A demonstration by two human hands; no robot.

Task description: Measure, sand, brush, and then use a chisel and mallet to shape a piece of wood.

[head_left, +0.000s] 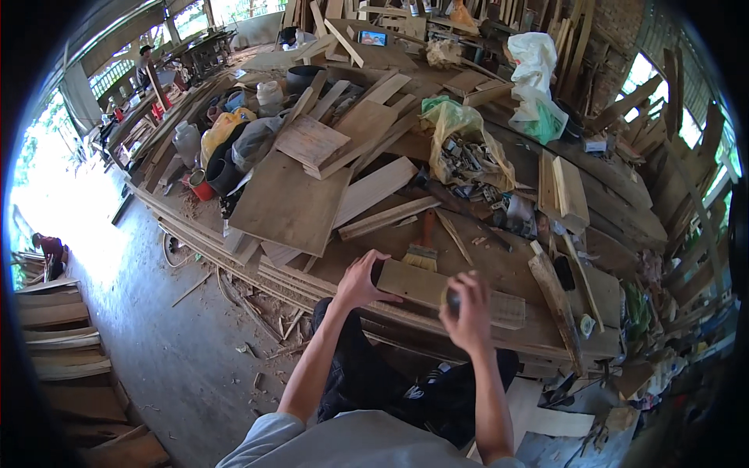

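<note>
My left hand [363,282] grips the left end of a short wooden board [421,285], which lies along the front edge of the cluttered bench top; a dark patch shows beside my fingers. My right hand [468,312] is closed on a dark rounded object [452,301], too hidden to name exactly, over the right part of that board. Just behind the board lies a wide paintbrush [421,256] with an orange handle. A split, pale strip of wood [555,296] lies to the right of my right hand.
Loose planks [289,203], buckets [199,184], plastic bags [460,144] and hardware cover the bench. A propped phone [373,39] stands at the back. Stacked boards [58,312] line the left, with scraps on the concrete floor [172,327]. A co-worker [144,66] is at the far left.
</note>
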